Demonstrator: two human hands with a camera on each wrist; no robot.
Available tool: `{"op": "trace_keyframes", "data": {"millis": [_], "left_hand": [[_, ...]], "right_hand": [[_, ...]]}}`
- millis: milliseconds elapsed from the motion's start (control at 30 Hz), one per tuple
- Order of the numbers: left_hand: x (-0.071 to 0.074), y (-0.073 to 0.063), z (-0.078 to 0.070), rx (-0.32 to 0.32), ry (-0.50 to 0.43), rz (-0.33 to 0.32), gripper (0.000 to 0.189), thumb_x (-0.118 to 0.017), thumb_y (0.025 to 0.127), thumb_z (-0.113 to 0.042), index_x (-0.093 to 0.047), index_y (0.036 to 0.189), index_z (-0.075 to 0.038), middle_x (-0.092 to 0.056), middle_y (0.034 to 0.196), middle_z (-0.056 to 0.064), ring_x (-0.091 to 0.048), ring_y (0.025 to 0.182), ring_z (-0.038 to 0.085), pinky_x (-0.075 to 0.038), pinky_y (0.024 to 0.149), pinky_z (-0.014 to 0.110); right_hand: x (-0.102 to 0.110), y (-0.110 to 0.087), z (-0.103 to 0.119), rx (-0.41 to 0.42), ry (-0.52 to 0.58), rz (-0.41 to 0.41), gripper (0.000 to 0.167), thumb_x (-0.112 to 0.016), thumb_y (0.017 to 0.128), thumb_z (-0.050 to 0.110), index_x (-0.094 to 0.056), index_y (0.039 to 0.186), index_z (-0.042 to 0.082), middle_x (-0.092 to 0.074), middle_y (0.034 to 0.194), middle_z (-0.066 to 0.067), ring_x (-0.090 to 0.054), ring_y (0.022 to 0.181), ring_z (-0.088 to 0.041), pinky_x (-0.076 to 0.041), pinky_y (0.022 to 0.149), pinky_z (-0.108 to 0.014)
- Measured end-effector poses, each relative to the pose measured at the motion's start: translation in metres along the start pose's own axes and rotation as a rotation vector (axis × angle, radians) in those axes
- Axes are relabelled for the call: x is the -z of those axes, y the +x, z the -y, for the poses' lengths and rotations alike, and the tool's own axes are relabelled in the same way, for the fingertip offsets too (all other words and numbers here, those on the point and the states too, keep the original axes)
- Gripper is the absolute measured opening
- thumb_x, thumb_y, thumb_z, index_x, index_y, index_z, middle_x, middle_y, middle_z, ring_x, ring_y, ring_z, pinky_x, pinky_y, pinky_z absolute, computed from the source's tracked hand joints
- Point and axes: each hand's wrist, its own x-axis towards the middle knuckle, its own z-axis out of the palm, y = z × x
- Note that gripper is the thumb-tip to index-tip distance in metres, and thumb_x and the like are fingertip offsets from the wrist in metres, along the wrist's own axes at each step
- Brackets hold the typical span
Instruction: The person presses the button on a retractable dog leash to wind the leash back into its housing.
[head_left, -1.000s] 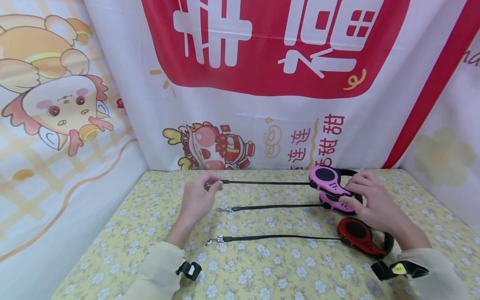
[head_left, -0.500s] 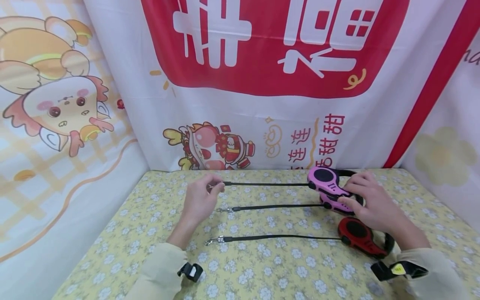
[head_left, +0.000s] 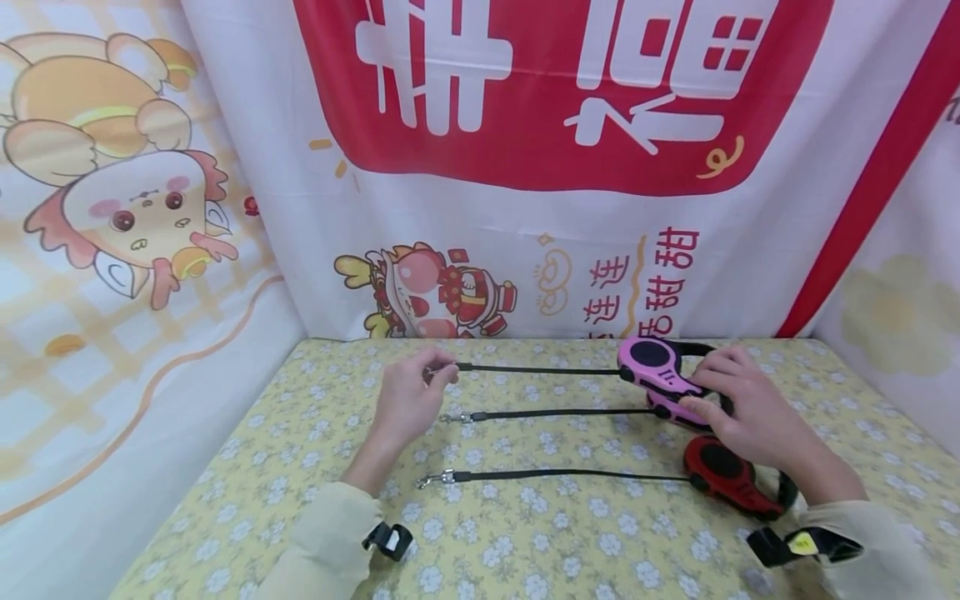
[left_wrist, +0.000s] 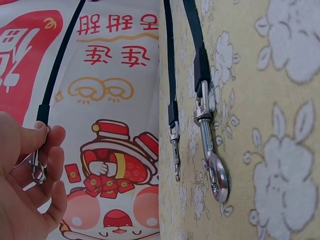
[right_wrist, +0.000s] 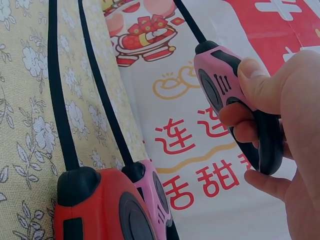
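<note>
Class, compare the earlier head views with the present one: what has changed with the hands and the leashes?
The left hand, pinching the metal clip, has shifted slightly right and the upper pink case, in the right hand, slightly left, so the black cord between them looks a little shorter. Nothing was newly gripped or released. The lower pink leash and red leash stayed put.

Shiny metal snap hooks (left_wrist: 206, 142); matt webbing straps (right_wrist: 59, 100); smooth plastic pink leash casings (right_wrist: 220, 75) and red leash casing (right_wrist: 112, 200); matt, woven tabletop cloth (right_wrist: 25, 100).
</note>
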Motion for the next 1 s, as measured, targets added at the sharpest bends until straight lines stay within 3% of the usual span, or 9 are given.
{"op": "trace_keyframes", "data": {"millis": [367, 1000], "left_hand": [[-0.0040, -0.0013, 0.0013, -0.052, 0.000, 0.008, 0.007, -0.068, 0.105, -0.019, -0.075, 0.107, -0.019, -0.078, 0.093, -0.004, -0.067, 0.079, 0.013, -0.056, 0.071, 0.032], [-0.0086, -0.0030, 0.0007, -0.059, -0.001, 0.026, 0.007, -0.069, 0.104, -0.018, -0.075, 0.105, -0.018, -0.078, 0.092, -0.002, -0.067, 0.078, 0.013, -0.055, 0.071, 0.032]], "right_hand": [[-0.0025, -0.0001, -0.0005, 0.030, -0.006, -0.013, 0.017, -0.086, 0.083, 0.009, -0.078, 0.097, 0.006, -0.072, 0.104, -0.010, -0.051, 0.107, -0.026, -0.044, 0.087, -0.051], [-0.0043, 0.0012, 0.0046, 0.027, -0.016, 0.031, 0.018, -0.087, 0.084, 0.012, -0.079, 0.099, 0.009, -0.070, 0.105, -0.006, -0.052, 0.107, -0.022, -0.050, 0.086, -0.052]]}}
